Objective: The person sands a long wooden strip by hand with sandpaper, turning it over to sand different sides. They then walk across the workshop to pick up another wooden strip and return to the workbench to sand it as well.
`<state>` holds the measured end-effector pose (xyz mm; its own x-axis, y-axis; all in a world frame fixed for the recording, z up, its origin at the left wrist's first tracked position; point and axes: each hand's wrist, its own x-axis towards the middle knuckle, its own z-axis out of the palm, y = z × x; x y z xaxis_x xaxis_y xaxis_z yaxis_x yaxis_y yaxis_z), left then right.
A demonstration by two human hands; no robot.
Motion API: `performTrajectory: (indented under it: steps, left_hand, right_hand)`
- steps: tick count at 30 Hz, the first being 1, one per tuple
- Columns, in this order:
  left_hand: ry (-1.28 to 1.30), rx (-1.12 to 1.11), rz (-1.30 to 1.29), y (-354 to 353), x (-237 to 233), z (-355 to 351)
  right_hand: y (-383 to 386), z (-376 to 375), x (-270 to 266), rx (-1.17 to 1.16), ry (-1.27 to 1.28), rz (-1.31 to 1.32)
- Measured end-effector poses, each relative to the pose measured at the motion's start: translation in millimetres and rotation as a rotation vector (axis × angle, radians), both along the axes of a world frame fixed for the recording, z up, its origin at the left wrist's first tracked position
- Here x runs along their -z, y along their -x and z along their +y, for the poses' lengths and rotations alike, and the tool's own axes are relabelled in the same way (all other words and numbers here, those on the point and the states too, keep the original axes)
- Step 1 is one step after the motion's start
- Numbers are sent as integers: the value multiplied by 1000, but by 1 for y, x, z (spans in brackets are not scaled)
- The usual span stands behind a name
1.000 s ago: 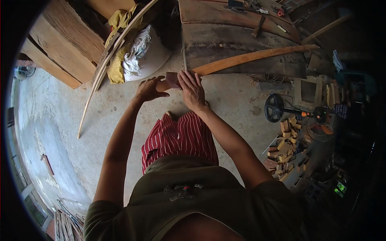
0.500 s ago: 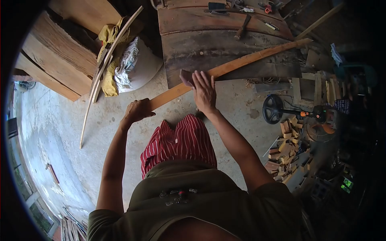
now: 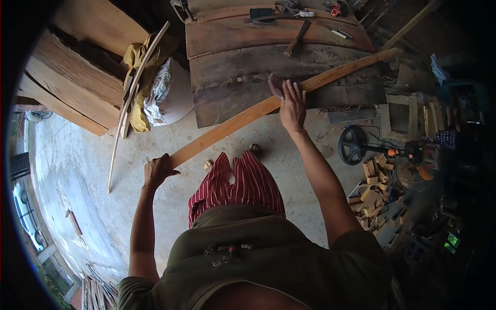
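Observation:
A long, narrow wooden board (image 3: pixel 227 129) slants across the front of the workbench, its near end jutting out over the floor. Wrapped around that near end is my left hand (image 3: pixel 158 171). Farther up the board, my right hand (image 3: pixel 293 111) presses a reddish-brown piece of sandpaper (image 3: pixel 276 86) against the wood. The fingers lie fairly straight over the sandpaper, hiding part of it. The board's far end rests toward the right side of the bench.
On the workbench (image 3: pixel 222 77) lie a hammer (image 3: pixel 297 39), a white pen-like tool (image 3: pixel 339 33) and a dark flat object (image 3: pixel 261 14). A fan (image 3: pixel 353 144) and a heap of wood offcuts (image 3: pixel 377 181) stand at right. Large boards (image 3: pixel 72 77) and a white sack (image 3: pixel 175 95) sit at left.
My right hand has slid the sandpaper rightward along the board. My left hand and the near end now appear lower and farther left. The view has shifted slightly.

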<state>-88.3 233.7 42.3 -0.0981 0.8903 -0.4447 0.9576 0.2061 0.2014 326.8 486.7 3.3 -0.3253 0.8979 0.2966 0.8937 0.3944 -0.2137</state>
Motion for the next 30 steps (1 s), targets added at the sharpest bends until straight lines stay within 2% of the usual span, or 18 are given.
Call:
performTrajectory:
  steps: [2, 3, 4, 5, 6, 9, 12, 14, 16, 18, 19, 20, 22, 24, 28, 30]
  left_hand:
    - [-24, -68, 101, -4, 3, -4]
    - [-209, -49, 168, -5, 5, -7]
    - [-395, -26, 238, -2, 6, -10]
    - [-511, 12, 308, -1, 7, -13]
    - [-506, 15, 315, 1, 7, -14]
    - [-541, -29, 400, -6, 25, -17]
    - [-533, -101, 409, -14, 35, -22]
    - [-562, -191, 400, -26, 39, -25]
    - [-583, -241, 402, -32, 42, -22]
    - [-572, -258, 427, -34, 44, -22]
    - [-533, -293, 454, -36, 45, -19]
    - [-531, -291, 454, -39, 45, -18]
    - [-507, -331, 469, -42, 42, -17]
    - [-472, -341, 452, -43, 39, -13]
    - [-363, -350, 332, -50, 31, -12]
    - [-269, -375, 330, -56, 20, -2]
  right_hand:
    - [57, -48, -8, -339, 80, 135]
    - [71, -62, -12, -496, 81, 133]
    - [75, -63, -13, -531, 67, 156]
    - [68, -54, -18, -511, 67, 139]
    - [49, -36, -24, -490, 67, 117]
    - [-38, 34, -21, -157, 19, -13]
    - [-116, 91, -8, 47, -5, -141]
    - [-115, 98, -2, 128, -7, -125]
    - [-74, 72, -1, 92, -42, -64]
    - [-19, 24, -11, -195, 14, 25]
    - [26, -26, -11, -457, 88, 117]
    - [41, -44, -14, -548, 116, 175]
    - [35, -40, -12, -573, 127, 152]
    - [-4, -5, -15, -446, 73, 11]
    - [-114, 81, -2, -44, -2, -173]
    - [-137, 104, 0, 89, -18, -188]
